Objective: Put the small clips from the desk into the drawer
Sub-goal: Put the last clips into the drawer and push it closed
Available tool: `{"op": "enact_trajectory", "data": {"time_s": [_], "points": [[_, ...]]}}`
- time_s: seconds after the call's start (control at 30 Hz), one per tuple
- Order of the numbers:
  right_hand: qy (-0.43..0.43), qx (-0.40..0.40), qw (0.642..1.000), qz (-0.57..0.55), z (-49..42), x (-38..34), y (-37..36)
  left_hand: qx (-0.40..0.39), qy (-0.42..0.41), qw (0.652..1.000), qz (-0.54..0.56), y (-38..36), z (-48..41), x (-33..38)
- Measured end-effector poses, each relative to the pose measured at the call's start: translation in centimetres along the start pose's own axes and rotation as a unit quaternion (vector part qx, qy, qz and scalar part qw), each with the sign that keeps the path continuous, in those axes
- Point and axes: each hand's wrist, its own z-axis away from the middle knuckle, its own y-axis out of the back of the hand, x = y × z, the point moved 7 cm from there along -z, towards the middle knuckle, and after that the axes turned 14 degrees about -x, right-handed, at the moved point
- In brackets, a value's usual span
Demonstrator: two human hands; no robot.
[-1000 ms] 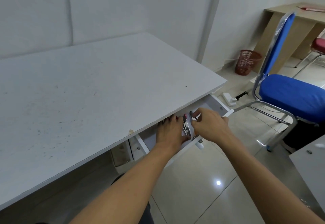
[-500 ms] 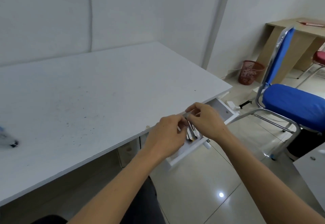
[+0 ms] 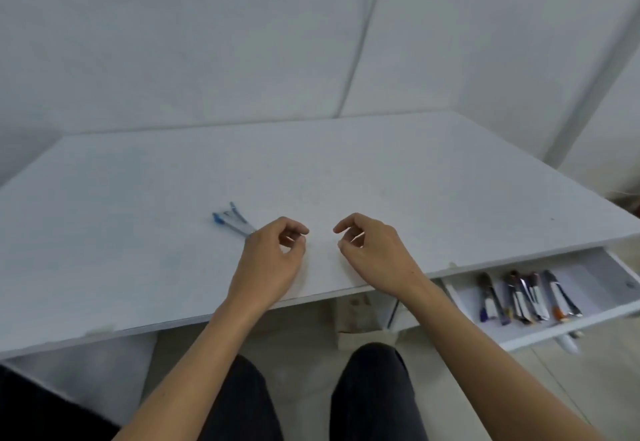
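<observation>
at the near right, the open drawer holds several clips in a row. above the bench, left hand and right hand hover, each grip loosely curled, holding nothing. farther left, blue-tipped clips lie on the bench.

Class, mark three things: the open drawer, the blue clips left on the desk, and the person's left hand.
drawer (image 3: 588,324): head view, white front wall.
blue clips (image 3: 231,221): head view, middle of the bunch.
left hand (image 3: 272,258): head view, back of the hand.
</observation>
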Motion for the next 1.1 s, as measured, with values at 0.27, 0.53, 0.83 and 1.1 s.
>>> {"op": "enact_trajectory", "data": {"time_s": [0.27, 0.53, 0.83, 1.1], "points": [[0.042, -0.046, 0.992, 0.110, -5.4, -6.3, -8.0, 0.051, 0.093, 0.994, 0.011, 7.0, 2.1, -7.1], [0.133, -0.044, 0.957, 0.254, -9.5, -10.4, -11.8, 0.050, 0.121, 0.991, 0.011, 8.0, 1.4, -9.3], [0.014, -0.033, 0.996, 0.086, -6.9, -5.1, -5.7, 0.004, 0.107, 0.994, -0.038, 4.0, -0.5, -7.2], [-0.013, -0.018, 0.858, -0.513, 3.0, 3.2, 3.2, -0.104, 0.014, 0.994, -0.022, -7.6, -3.8, 1.6]]}}
